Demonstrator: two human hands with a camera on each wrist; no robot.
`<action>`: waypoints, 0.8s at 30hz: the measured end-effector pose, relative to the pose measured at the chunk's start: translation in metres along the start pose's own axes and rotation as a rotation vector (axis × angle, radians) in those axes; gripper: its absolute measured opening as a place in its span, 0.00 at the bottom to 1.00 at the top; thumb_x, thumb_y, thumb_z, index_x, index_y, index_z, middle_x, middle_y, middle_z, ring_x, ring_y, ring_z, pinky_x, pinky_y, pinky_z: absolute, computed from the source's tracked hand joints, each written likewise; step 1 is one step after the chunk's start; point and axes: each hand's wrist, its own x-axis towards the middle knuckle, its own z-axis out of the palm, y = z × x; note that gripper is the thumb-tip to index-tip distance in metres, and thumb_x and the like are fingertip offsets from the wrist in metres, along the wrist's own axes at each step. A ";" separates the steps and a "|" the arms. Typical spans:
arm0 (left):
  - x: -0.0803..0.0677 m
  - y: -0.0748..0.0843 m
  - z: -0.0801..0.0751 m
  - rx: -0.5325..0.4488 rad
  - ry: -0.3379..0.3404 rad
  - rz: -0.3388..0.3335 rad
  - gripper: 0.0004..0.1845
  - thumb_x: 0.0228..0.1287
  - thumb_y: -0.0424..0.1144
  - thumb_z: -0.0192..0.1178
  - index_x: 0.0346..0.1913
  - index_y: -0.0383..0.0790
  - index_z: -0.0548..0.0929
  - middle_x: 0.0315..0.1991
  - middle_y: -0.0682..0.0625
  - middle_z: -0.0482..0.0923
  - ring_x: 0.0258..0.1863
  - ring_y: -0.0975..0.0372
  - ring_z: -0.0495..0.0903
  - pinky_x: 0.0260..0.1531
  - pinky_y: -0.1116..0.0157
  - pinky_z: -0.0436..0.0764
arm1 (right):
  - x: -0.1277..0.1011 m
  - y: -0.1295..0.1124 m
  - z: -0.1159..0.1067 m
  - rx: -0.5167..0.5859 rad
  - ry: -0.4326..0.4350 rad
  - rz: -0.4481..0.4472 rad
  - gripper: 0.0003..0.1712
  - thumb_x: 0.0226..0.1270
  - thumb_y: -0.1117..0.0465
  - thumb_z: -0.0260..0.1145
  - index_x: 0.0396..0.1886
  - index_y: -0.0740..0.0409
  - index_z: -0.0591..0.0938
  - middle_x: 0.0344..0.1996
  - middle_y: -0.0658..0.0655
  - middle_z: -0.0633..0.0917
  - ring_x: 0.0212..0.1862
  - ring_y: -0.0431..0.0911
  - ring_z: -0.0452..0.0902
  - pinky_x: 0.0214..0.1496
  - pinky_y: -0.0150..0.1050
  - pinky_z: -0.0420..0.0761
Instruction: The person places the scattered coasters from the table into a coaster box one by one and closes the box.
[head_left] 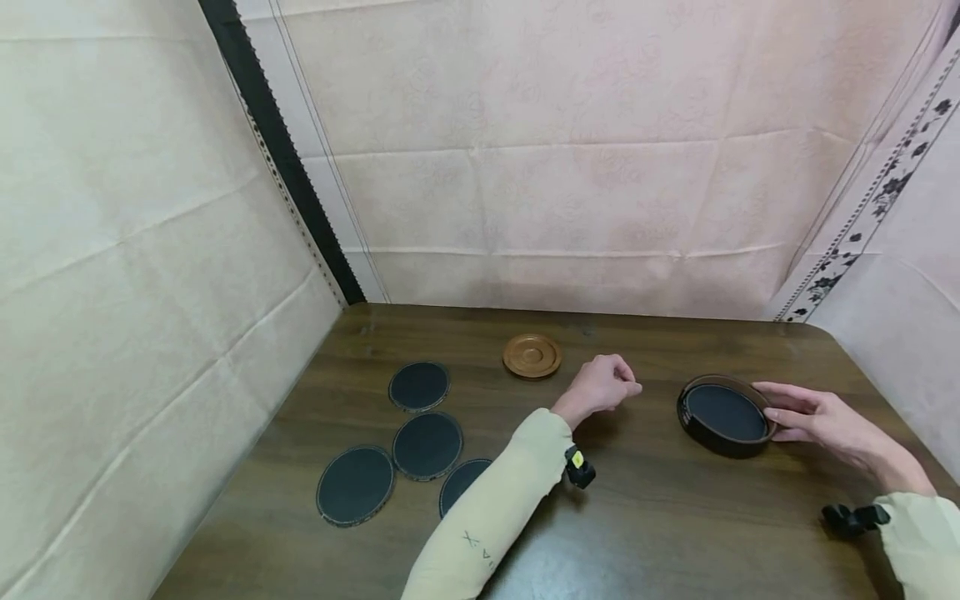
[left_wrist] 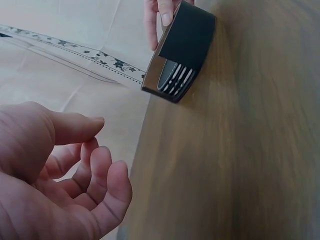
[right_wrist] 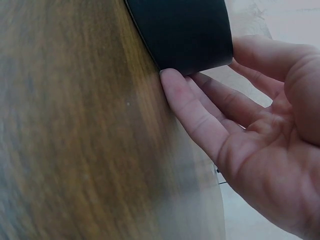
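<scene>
Round dark holder [head_left: 726, 415] sits on the wooden table [head_left: 645, 525], a black disc lying inside its rim. In the left wrist view its side wall shows a slotted opening [left_wrist: 175, 79].

Right hand [head_left: 821, 421] lies against the holder's right side: fingers straight and together, tips touching the wall, thumb along the rim at the far edge. Right wrist view confirms it: fingers [right_wrist: 192, 107] flat along the dark wall, palm open, nothing pinched. Forearm comes in from the lower right, sleeve cuff and a black wrist strap [head_left: 851, 518] behind the hand.

Left hand [head_left: 600, 385] hovers above the table, well apart from the holder, to the left of it. Fingers loosely curled toward the palm, holding nothing; left wrist view shows the curled fingers [left_wrist: 100, 175] with thumb above them, the gap empty. Forearm in a pale sleeve [head_left: 495, 508] reaches in diagonally from below.

Just beyond the left hand: 1 small brown wooden saucer [head_left: 532, 355]. Farther left of that hand: 4 black round coasters [head_left: 427, 445] lying flat in a loose cluster, the nearest partly hidden under the sleeve.

Pale cloth backdrop [head_left: 570, 150] hangs behind the table.
</scene>
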 end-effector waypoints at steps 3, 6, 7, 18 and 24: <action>-0.005 -0.005 -0.010 0.046 -0.002 0.034 0.08 0.64 0.46 0.66 0.31 0.50 0.78 0.29 0.57 0.77 0.22 0.64 0.75 0.24 0.67 0.75 | 0.002 -0.001 0.000 -0.003 -0.001 -0.001 0.31 0.72 0.65 0.60 0.72 0.62 0.63 0.50 0.29 0.79 0.45 0.38 0.84 0.43 0.41 0.85; -0.012 -0.009 -0.019 0.097 -0.003 0.083 0.08 0.64 0.47 0.65 0.32 0.52 0.79 0.30 0.58 0.76 0.26 0.65 0.74 0.27 0.68 0.74 | 0.003 -0.001 0.001 0.000 0.004 0.009 0.31 0.72 0.65 0.60 0.72 0.61 0.64 0.49 0.29 0.80 0.45 0.37 0.84 0.43 0.41 0.85; -0.015 -0.010 -0.022 0.112 -0.003 0.101 0.08 0.65 0.48 0.65 0.32 0.52 0.79 0.30 0.59 0.76 0.27 0.66 0.73 0.27 0.68 0.74 | 0.002 0.000 0.000 0.003 -0.004 0.005 0.31 0.72 0.65 0.60 0.73 0.61 0.64 0.50 0.29 0.79 0.45 0.37 0.84 0.43 0.41 0.85; -0.042 -0.012 -0.048 0.217 -0.030 0.215 0.08 0.64 0.50 0.65 0.34 0.53 0.78 0.29 0.61 0.77 0.30 0.68 0.74 0.32 0.70 0.73 | -0.002 0.005 -0.003 0.058 -0.018 -0.039 0.30 0.72 0.70 0.57 0.73 0.56 0.66 0.51 0.31 0.81 0.45 0.38 0.85 0.43 0.39 0.85; -0.056 -0.024 -0.064 0.224 -0.038 0.201 0.07 0.65 0.49 0.64 0.36 0.53 0.78 0.30 0.61 0.78 0.30 0.67 0.75 0.32 0.70 0.74 | 0.001 0.005 -0.001 0.062 -0.031 -0.035 0.30 0.73 0.70 0.57 0.72 0.55 0.66 0.50 0.34 0.82 0.44 0.38 0.84 0.43 0.39 0.85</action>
